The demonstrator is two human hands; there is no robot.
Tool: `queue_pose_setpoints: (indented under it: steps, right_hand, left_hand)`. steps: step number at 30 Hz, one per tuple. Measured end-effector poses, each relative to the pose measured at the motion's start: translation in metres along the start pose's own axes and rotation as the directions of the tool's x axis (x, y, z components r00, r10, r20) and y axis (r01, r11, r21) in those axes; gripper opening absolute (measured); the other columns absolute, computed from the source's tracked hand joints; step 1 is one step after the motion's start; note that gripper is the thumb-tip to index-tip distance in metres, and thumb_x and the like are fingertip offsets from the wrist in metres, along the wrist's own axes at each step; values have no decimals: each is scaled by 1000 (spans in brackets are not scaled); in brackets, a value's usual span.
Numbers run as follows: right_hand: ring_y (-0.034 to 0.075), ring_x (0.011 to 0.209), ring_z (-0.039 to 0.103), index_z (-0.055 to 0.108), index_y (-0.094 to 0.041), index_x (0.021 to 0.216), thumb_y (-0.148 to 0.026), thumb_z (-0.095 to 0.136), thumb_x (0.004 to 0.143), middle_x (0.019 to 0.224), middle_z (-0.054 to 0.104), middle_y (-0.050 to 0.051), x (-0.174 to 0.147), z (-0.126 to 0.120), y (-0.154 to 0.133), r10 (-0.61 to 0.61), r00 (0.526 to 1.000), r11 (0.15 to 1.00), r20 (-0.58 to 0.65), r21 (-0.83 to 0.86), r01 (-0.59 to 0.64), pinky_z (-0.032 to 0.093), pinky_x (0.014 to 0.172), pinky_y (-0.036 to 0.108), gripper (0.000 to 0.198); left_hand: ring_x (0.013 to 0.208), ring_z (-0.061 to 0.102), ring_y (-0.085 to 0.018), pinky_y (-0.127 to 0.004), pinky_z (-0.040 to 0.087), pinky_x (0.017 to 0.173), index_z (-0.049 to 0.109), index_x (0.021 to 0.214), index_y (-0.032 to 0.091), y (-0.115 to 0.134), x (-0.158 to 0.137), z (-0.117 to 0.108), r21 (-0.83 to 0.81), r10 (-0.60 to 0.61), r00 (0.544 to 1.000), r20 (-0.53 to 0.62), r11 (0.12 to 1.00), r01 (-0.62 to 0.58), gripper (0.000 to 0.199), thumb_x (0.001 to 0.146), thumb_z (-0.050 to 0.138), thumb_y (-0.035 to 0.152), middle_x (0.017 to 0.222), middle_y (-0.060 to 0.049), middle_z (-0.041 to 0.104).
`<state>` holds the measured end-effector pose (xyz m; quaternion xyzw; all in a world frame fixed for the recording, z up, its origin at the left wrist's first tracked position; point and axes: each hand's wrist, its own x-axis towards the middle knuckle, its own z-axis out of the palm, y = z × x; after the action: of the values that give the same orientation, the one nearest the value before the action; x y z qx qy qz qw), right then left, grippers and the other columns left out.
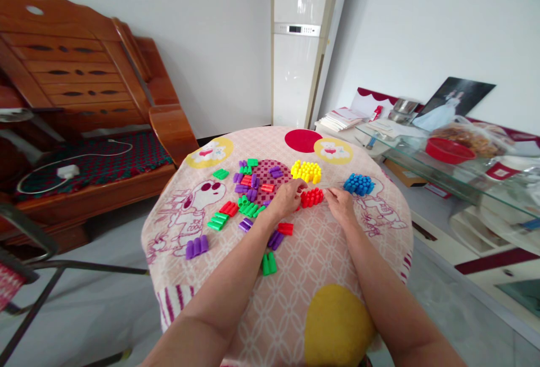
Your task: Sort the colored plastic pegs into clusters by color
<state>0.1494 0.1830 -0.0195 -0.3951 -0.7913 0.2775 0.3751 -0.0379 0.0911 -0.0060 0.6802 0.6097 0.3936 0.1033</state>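
Note:
A tight cluster of small red plastic pegs [312, 198] stands on the cloth-covered round table [329, 260], between my two hands. My left hand [288, 198] is at the cluster's left side, its fingers curled and closed; what they pinch is hidden. From the right, my right hand [341, 206] reaches the cluster's edge with thumb and fingers drawn together, and anything held there is too small to tell. Behind the red cluster is a group of yellow pegs [306, 171]. Blue pegs [358, 184] stand bunched just beyond my right hand.
Purple [197, 247], green [269, 263] and red tube-like pieces [228, 208] lie scattered on the table's left and middle. A wooden bench [84, 86] stands at the left. On the right, a glass-topped cabinet [476, 181] carries a red bowl [449, 150] and papers.

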Motion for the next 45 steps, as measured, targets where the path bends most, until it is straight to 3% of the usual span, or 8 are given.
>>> queue_pose_setpoints:
  steps: [11,14,19,23,28,32,40,45]
  right_hand:
    - [17,59,55,67,-17,71,-52,48,84,59,61,2,0,1,5,-1,1000,1000,14,14,1,39,57,27,41]
    - [18,60,57,65,-18,70,-53,46,86,61,63,3,0,1,7,2,1000,1000,14,13,-2,39,57,27,43]
    - [18,59,56,60,-20,64,-54,44,86,59,61,4,0,1,8,1,1000,1000,11,-12,-1,39,56,28,43]
    - [18,57,56,60,-20,65,-54,44,86,59,62,4,1,2,9,15,1000,1000,17,-23,-15,38,55,28,43]
    - [19,58,56,61,-20,66,-55,43,85,59,62,4,1,1,11,24,999,999,22,-31,-23,39,55,28,44]
    - [20,61,59,62,-20,68,-55,44,84,63,65,5,1,2,10,41,999,999,28,4,-42,41,56,28,43]
    - [20,63,61,60,-21,65,-53,45,84,62,65,4,1,2,7,44,999,999,17,24,-44,41,56,28,41]
    - [20,62,60,61,-21,66,-52,46,86,62,65,4,0,2,8,43,999,998,12,39,-44,41,54,27,40]
  left_hand:
    - [92,68,-18,-28,55,80,65,103,15,2,1,-6,70,-12,999,-44,997,15,39,71,50,-1,101,-9,72]
    - [92,68,-18,-28,55,81,68,101,15,-3,-2,-40,117,-67,988,-137,990,83,37,72,50,1,103,-9,73]
    - [82,69,-20,-31,55,79,70,89,17,-41,-36,-123,194,-356,904,-235,895,403,21,72,59,16,85,-5,74]
    - [68,65,-21,-32,51,67,69,72,19,-71,-70,-164,315,-642,767,-15,725,613,12,60,71,20,69,-3,70]
    - [67,64,-19,-29,49,64,68,72,18,-76,-78,-160,214,-705,668,238,709,672,17,57,75,23,67,-1,68]
    - [65,63,-19,-28,48,62,67,70,20,-70,-75,-162,218,-669,702,244,744,632,13,58,72,24,64,0,67]
    - [62,64,-18,-28,46,57,67,72,20,-35,-65,-172,141,-506,843,-183,835,531,12,67,66,31,65,-3,69]
    - [62,66,-18,-26,48,56,68,75,19,-2,-38,-136,-29,-387,921,-48,922,386,15,69,68,32,66,-2,71]
